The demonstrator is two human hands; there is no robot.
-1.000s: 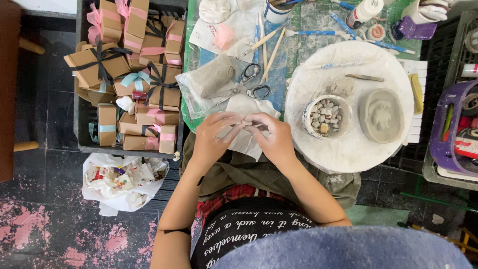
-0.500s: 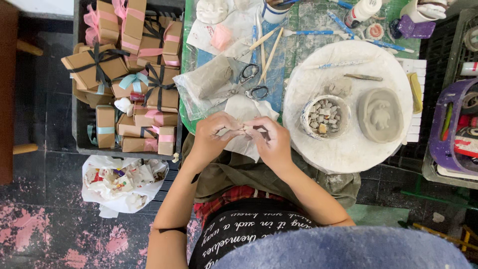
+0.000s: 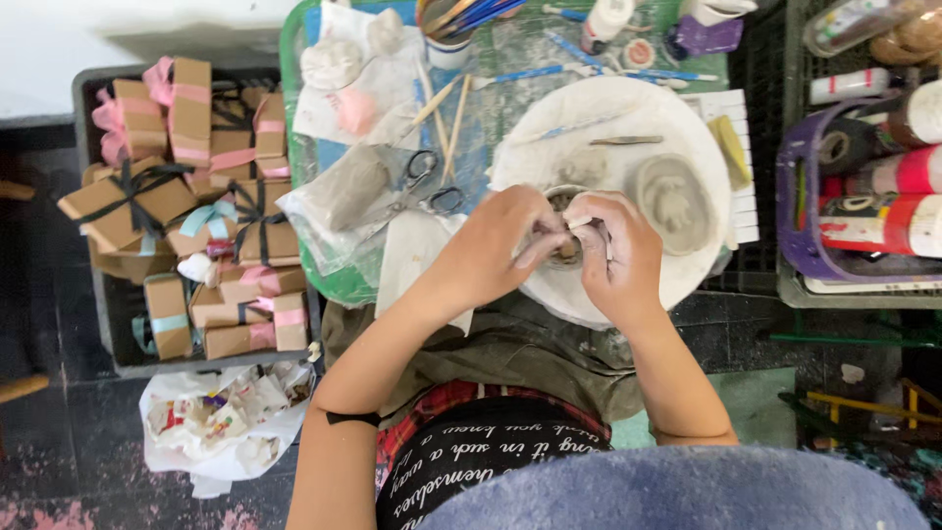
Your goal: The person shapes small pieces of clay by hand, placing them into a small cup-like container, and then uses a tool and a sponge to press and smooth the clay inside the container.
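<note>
While my left hand (image 3: 496, 250) and right hand (image 3: 618, 257) pinched a small grey clay piece (image 3: 567, 247) between closed fingers, it looked lumpy above the white round board (image 3: 628, 113).

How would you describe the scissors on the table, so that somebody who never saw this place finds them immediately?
Start at the big round white board on the green table. Just left of it, above the left hand, lie the scissors, partly on a clear plastic bag holding grey clay. Their two black loop handles set them apart from the plain wooden sticks beside them.
</note>
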